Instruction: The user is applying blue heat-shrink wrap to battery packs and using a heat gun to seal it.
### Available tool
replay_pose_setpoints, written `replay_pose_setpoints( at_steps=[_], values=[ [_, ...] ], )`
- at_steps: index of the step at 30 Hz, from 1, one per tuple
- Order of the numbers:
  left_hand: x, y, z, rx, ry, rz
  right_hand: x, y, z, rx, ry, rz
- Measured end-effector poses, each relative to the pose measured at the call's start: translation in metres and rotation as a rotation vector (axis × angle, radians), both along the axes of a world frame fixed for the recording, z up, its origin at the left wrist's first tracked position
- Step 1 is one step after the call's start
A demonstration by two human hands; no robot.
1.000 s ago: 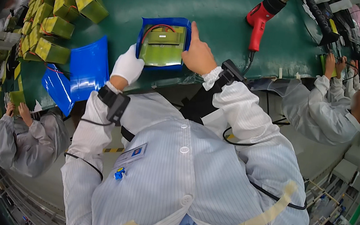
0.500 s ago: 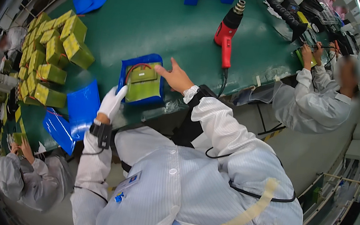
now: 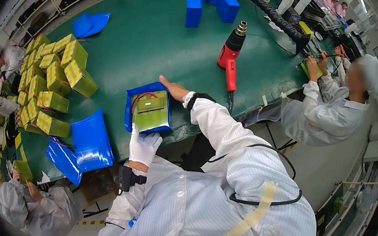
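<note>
A green battery pack (image 3: 151, 119) with a red wire on top lies in an open-ended blue shrink-wrap sleeve (image 3: 128, 108) on the table's near side. White-gloved, my left hand (image 3: 144, 147) is at the sleeve's near edge, fingers apart, one reaching up against the rim. My bare right hand (image 3: 176, 91) is beside the far right corner, thumb stretched out; its other fingers are partly hidden. Neither hand is closed around the pack. Further right lies a red and black heat gun (image 3: 230, 59), its nozzle pointing away from me.
Many green battery packs (image 3: 56, 76) are stacked at the left. Flat blue sleeves (image 3: 93, 140) lie near the left edge, others (image 3: 90, 25) farther back. Blue-wrapped packs (image 3: 194, 11) stand at the far side. A black flexible hose (image 3: 270, 11) crosses the back right. Co-workers sit around the green table (image 3: 128, 33).
My left hand has moved from the pack's left near corner to its near edge. The right hand has slid to the far right corner, off the pack's top. The view has shifted.
</note>
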State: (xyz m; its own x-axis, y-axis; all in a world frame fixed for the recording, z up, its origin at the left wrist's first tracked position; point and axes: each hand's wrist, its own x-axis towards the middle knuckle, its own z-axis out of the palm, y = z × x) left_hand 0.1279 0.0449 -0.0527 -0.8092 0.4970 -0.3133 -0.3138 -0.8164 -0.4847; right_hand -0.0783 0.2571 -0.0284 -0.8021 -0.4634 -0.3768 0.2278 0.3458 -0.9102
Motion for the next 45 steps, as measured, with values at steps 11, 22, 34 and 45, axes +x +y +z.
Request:
replay_pose_setpoints(
  at_steps=[11,22,34,45],
  values=[
    [-0.019,0.019,0.052,-1.097,-0.056,-0.161,0.064,0.010,0.011,-0.006,0.139,-0.284],
    [-0.053,-0.012,-0.002,-1.118,0.016,-0.192,0.116,-0.026,0.095,0.324,0.727,-0.406],
    [-0.041,-0.047,-0.027,-1.538,0.133,0.161,0.126,-0.062,0.084,0.117,0.436,-0.197],
    [-0.022,-0.069,-0.024,-3.133,0.928,-0.362,0.097,-0.069,0.078,0.170,0.299,-0.071]
  ],
)
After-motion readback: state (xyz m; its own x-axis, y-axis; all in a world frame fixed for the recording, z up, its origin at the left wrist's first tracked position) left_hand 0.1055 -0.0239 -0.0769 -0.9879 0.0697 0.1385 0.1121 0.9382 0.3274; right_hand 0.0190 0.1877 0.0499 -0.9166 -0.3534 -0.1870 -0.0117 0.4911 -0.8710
